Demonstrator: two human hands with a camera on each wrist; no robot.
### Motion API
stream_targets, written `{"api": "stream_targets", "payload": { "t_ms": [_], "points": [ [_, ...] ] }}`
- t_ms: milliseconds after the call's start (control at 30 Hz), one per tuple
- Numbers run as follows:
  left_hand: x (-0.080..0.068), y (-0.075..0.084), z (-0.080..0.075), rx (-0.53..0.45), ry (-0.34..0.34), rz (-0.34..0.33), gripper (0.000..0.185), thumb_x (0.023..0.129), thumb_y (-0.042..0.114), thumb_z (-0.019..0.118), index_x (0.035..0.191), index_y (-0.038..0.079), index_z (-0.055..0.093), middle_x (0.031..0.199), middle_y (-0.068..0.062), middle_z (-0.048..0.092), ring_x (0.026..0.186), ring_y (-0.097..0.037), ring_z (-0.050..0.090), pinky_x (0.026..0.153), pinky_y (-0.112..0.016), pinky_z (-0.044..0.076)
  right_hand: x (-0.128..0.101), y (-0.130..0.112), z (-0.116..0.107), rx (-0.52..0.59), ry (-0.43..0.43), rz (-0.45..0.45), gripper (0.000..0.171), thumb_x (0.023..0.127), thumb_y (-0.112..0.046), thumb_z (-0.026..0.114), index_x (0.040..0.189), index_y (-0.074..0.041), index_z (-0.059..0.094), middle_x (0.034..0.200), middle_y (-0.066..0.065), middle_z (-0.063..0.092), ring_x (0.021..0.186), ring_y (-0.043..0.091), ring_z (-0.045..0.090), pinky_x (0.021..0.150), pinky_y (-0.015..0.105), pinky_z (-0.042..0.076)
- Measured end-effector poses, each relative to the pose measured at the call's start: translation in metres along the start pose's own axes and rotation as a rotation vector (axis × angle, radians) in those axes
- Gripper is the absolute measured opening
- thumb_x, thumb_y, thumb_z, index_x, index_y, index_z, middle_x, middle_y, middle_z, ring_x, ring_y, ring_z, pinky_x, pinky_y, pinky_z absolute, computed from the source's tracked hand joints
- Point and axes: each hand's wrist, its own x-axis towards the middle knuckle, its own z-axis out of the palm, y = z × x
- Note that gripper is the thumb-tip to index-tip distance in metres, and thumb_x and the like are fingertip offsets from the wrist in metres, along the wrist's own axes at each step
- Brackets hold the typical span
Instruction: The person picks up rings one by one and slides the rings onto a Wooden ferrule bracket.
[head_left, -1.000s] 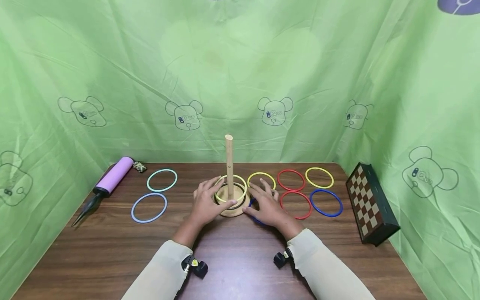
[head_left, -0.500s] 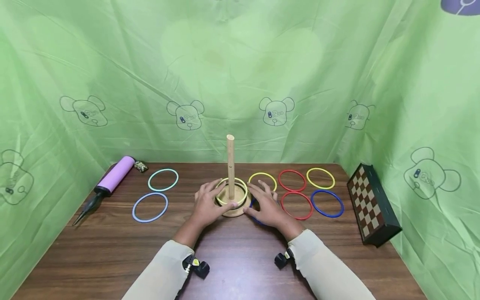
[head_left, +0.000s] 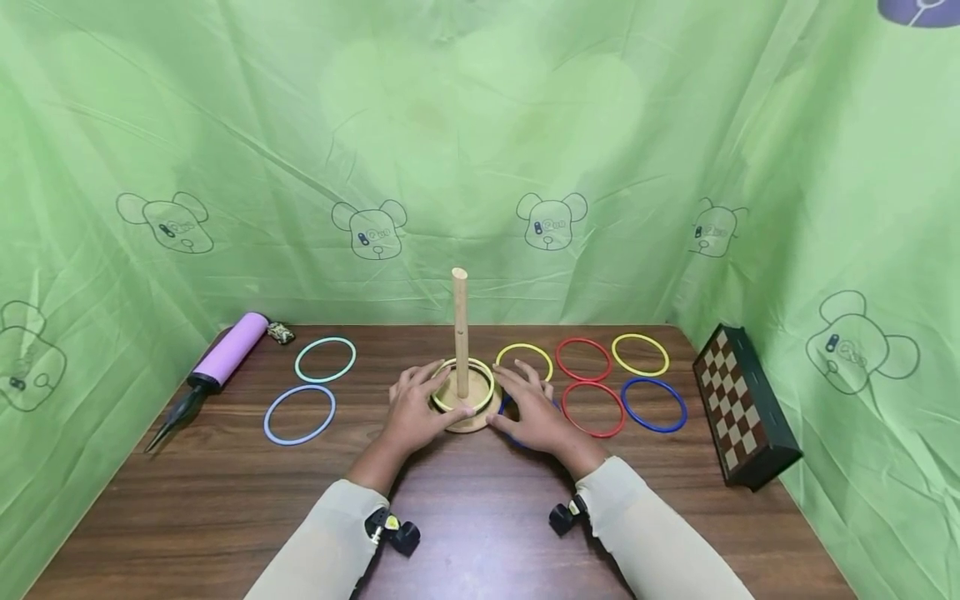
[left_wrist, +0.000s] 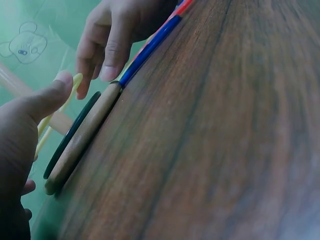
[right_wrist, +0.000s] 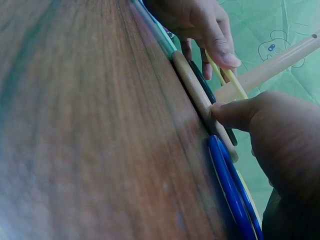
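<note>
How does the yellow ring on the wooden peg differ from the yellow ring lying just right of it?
The yellow ring around the wooden peg rests tilted over the round wooden base, touched by the left hand; the yellow ring beside it lies flat on the brown wooden table, encircling nothing, by the right hand. Both look like thin yellow hoops of similar size.

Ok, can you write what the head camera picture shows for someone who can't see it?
Two hands, left hand and right hand, rest at the round base of a wooden peg with a yellow ring round it. Coloured rings, a purple pump and a chessboard box lie on the brown table.
</note>
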Motion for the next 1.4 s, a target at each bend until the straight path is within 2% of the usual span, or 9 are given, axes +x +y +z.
{"api": "stream_targets", "payload": {
  "t_ms": [200, 500, 667, 1067, 1400],
  "points": [
    [-0.0014, -0.0041, 0.0012, 0.017, -0.019, -0.007, 0.094, 0.079, 0.058, 0.094, 0.155, 0.013, 0.063, 0.167, -0.011, 0.054, 0.149, -0.045, 0.046, 0.115, -0.07, 0.036, -0.0003, -0.0006, 0.0011, -0.013, -0.039, 0.007, 0.075, 0.099, -0.037, 0.081, 0.163, -0.01, 0.052, 0.177, 0.01, 0.04, 0.167, 0.048, 0.019, 0.117, 0.08, 0.022],
    [-0.0001, -0.006, 0.0026, -0.018, -0.058, -0.028, 0.092, 0.08, 0.054, 0.095, 0.156, 0.015, 0.062, 0.171, -0.009, 0.05, 0.154, -0.047, 0.039, 0.12, -0.071, 0.029, -0.0001, -0.0006, -0.0008, -0.029, -0.068, 0.04, 0.076, 0.1, -0.041, 0.079, 0.165, -0.015, 0.05, 0.179, 0.011, 0.035, 0.169, 0.046, 0.015, 0.118, 0.081, 0.019],
    [0.0001, -0.0072, 0.0036, -0.019, -0.069, -0.032, 0.091, 0.081, 0.053, 0.095, 0.157, 0.015, 0.062, 0.171, -0.01, 0.049, 0.155, -0.049, 0.038, 0.12, -0.072, 0.028, -0.0005, -0.0003, -0.0006, -0.048, -0.076, 0.042, 0.079, 0.099, -0.045, 0.078, 0.165, -0.014, 0.05, 0.179, 0.015, 0.035, 0.168, 0.049, 0.015, 0.116, 0.078, 0.021],
    [0.0006, -0.0076, 0.0043, 0.008, -0.109, -0.049, 0.089, 0.084, 0.056, 0.092, 0.158, 0.017, 0.061, 0.173, -0.01, 0.046, 0.157, -0.048, 0.038, 0.123, -0.073, 0.025, -0.001, -0.0005, -0.0005, -0.075, -0.101, 0.064, 0.077, 0.1, -0.049, 0.076, 0.165, -0.016, 0.051, 0.179, 0.013, 0.034, 0.169, 0.048, 0.011, 0.119, 0.076, 0.02],
    [0.0017, -0.0081, 0.0052, 0.019, -0.116, -0.036, 0.086, 0.086, 0.055, 0.091, 0.157, 0.018, 0.062, 0.173, -0.011, 0.046, 0.159, -0.049, 0.036, 0.124, -0.075, 0.024, -0.0006, 0.0001, -0.0002, -0.089, -0.095, 0.059, 0.075, 0.1, -0.049, 0.076, 0.163, -0.016, 0.053, 0.177, 0.014, 0.037, 0.169, 0.049, 0.014, 0.118, 0.076, 0.022]
  ]
}}
